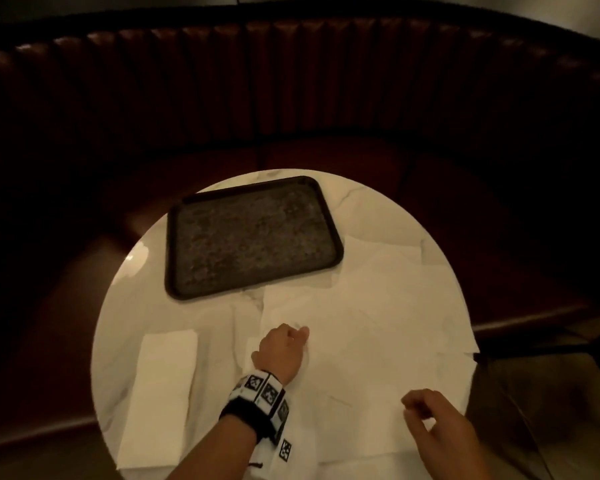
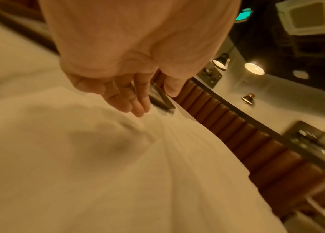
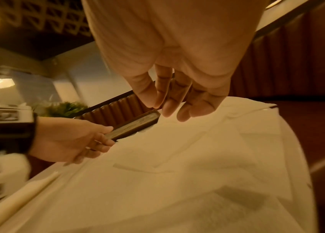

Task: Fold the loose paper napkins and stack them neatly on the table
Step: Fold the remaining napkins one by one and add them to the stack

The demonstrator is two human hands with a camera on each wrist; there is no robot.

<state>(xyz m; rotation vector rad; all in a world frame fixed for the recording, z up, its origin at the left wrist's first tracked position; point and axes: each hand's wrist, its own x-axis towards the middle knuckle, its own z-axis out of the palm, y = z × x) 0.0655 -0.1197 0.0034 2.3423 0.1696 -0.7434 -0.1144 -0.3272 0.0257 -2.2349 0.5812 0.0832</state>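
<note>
We see loose napkins (image 1: 371, 327) spread just right of tray (image 1: 253, 237), awaiting folding. Folded stack (image 1: 160, 396) near-left of tray — kept apart. Left hand (image 1: 284, 344) and right hand (image 1: 433, 420) relaxed, apparently grasping nothing — hovering to pick a sheet.

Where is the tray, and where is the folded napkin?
tray (image 1: 253, 237): head view, middle of its dark textured floor.
folded napkin (image 1: 160, 393): head view, middle of the white strip left of the left wrist.
</note>
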